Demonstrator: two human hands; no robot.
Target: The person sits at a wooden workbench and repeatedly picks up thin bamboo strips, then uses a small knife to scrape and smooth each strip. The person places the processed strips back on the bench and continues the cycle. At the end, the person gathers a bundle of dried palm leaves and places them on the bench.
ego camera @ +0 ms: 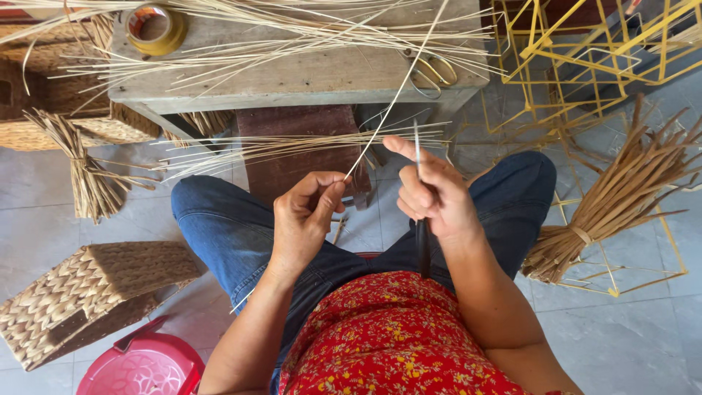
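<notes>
Overhead, hands [365,205] pinching reed strip [395,110], knife [420,190]

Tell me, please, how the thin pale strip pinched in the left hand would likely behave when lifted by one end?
The strip looks long and very thin, so it would probably flex and whip. It bows between the left hand and the bench, suggesting springiness. It is likely very light.

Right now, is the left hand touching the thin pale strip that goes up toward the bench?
Touching. The head view shows the left hand pinching the strip's lower end between thumb and fingers.
</notes>
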